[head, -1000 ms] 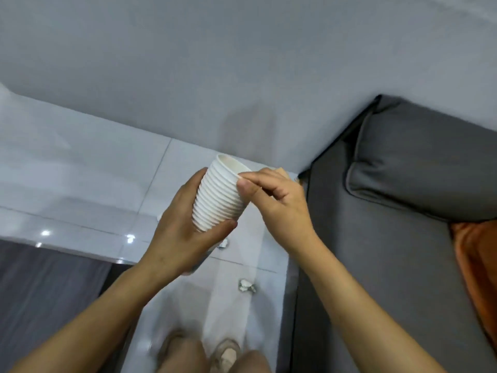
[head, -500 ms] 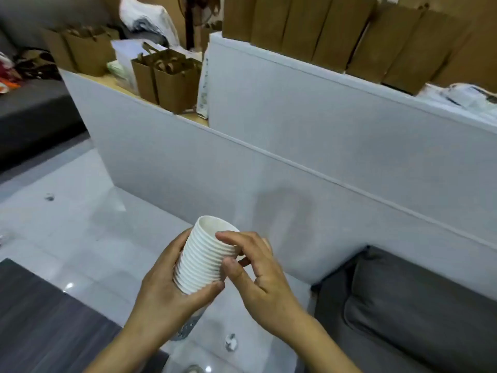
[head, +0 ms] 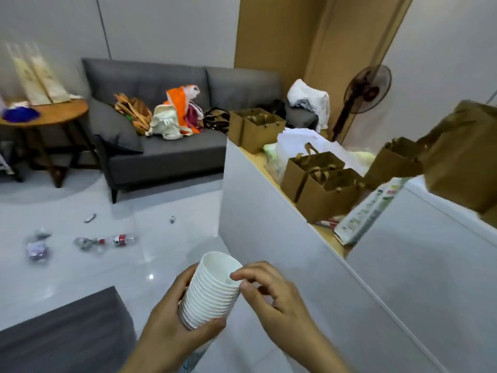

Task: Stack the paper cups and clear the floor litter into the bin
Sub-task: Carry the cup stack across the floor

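Observation:
A stack of white paper cups (head: 212,289) tilts up and to the right in front of me, low in the middle of the view. My left hand (head: 172,324) wraps around its lower half. My right hand (head: 274,297) touches the top rim with fingertips and thumb. Litter lies on the white tiled floor at the left: a crushed plastic bottle with a red label (head: 122,239), crumpled wrappers (head: 37,249) and small scraps (head: 172,218). No bin is in view.
A white partition wall (head: 269,238) runs along my right, with brown paper bags (head: 322,184) on the shelf behind it. A grey sofa (head: 161,154) with bags stands at the back, a round wooden table (head: 48,117) at the left, a fan (head: 365,90) at the back right. A dark grey surface (head: 67,332) lies at the lower left.
My head has lifted and turned left, from the floor and wall corner to the wider room with the sofa and litter. Both hands keep the same grip on the cup stack.

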Action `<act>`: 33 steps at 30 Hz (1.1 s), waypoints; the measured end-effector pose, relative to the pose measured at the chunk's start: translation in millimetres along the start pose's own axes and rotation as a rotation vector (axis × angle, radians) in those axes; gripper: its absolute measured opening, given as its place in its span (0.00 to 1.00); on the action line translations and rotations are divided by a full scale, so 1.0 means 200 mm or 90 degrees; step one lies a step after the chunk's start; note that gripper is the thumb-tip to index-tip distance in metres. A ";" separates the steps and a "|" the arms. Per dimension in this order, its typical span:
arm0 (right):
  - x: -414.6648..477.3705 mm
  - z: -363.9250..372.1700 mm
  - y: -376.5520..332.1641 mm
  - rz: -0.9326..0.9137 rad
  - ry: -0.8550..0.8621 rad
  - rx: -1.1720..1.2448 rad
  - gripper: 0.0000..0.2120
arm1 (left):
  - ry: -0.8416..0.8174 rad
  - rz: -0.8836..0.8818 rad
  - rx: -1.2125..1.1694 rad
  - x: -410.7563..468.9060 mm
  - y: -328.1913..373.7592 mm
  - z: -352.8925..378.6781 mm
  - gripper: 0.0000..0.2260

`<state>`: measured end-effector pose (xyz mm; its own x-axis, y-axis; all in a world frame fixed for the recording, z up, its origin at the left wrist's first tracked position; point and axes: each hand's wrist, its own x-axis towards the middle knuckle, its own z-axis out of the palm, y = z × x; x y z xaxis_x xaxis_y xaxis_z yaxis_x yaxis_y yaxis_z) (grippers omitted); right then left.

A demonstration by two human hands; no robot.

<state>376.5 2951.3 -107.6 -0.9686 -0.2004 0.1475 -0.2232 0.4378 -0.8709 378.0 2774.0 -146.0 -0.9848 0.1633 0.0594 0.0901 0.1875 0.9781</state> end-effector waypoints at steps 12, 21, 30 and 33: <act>1.39 -0.01 0.32 -0.139 -0.270 0.021 0.08 | 0.300 -0.076 0.000 0.97 -0.16 -0.20 0.35; 2.27 0.37 0.28 -0.174 -0.487 0.081 0.13 | 0.553 -0.157 0.001 1.46 -0.36 -0.55 0.33; 3.10 1.09 0.15 -0.208 -0.591 0.044 0.12 | 0.750 -0.198 -0.041 1.78 -0.68 -1.34 0.34; 3.28 1.32 -0.01 -0.235 -0.647 0.036 0.10 | 0.809 -0.215 -0.018 1.84 -0.66 -1.59 0.33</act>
<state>-229.8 2587.3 -133.0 -0.2927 -0.9557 -0.0294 -0.4526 0.1656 -0.8762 -43.0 2501.8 -190.2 -0.4116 -0.9096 -0.0574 -0.1743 0.0167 0.9845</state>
